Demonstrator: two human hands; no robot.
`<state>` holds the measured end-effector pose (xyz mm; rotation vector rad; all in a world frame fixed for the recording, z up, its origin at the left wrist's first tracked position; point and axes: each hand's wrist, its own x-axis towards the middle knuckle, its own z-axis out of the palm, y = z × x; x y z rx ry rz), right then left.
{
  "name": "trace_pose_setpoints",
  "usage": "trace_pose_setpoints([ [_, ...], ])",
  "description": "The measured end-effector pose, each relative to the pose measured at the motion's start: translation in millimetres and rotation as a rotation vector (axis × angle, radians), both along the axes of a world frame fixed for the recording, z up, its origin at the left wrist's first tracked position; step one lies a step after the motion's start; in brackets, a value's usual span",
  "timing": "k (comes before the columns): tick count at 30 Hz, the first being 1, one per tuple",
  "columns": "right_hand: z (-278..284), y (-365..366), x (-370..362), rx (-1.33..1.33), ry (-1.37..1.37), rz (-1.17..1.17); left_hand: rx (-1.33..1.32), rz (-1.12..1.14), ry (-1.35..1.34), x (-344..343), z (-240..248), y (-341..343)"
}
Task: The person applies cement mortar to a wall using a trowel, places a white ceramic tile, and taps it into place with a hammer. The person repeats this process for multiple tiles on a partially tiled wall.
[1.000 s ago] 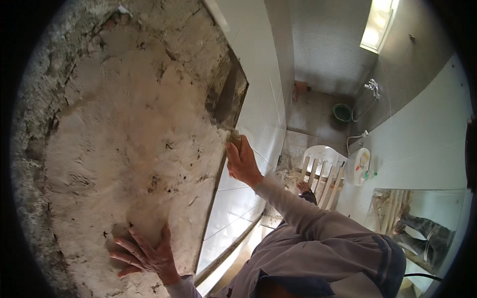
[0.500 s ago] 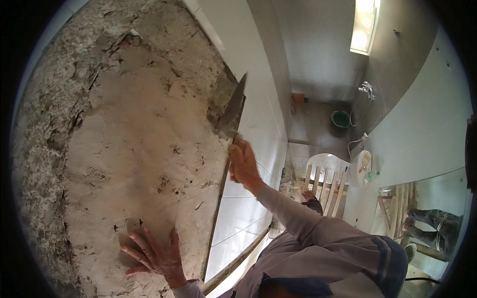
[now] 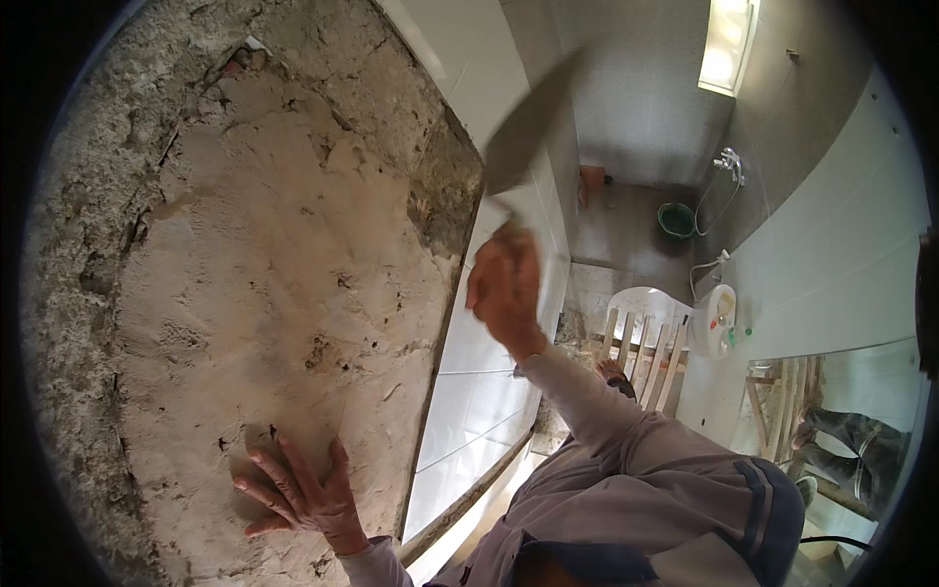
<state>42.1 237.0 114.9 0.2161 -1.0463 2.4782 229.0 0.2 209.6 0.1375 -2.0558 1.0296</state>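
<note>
Metal trowel (image 3: 528,129), rough plaster (image 3: 264,269), glossy tiles (image 3: 467,411)

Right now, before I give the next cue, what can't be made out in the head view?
All in the head view:
- Trowel: blade edges and tip smeared by motion blur.
- Its handle: mostly hidden by the right hand.
- Rough plaster directly behind the left hand: covered by palm and fingers.
- Green tub: too small and dark to tell what, if anything, it holds.
</note>
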Motion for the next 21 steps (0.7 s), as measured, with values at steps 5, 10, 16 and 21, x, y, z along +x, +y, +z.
trace_pose_setpoints([
  [5,-18.2,-6.4,-21.4,0.366,0.225,-0.542,0.003,-0.027,0.015,-6.4,-1.0,0.1],
  [10,-38.8,-20.1,7.0,0.256,-0.494,0.242,0.0,-0.047,0.028,-3.8,-0.8,-3.6],
  [16,-5.4,-5.2,-0.7,0.203,0.056,-0.146,-0.007,-0.043,0.006,-0.6,-2.6,-1.7],
  [21,-66.9,-16.0,6.5,0.216,-0.61,0.26,0.004,-0.021,0.026,-12.7,0.7,5.0],
])
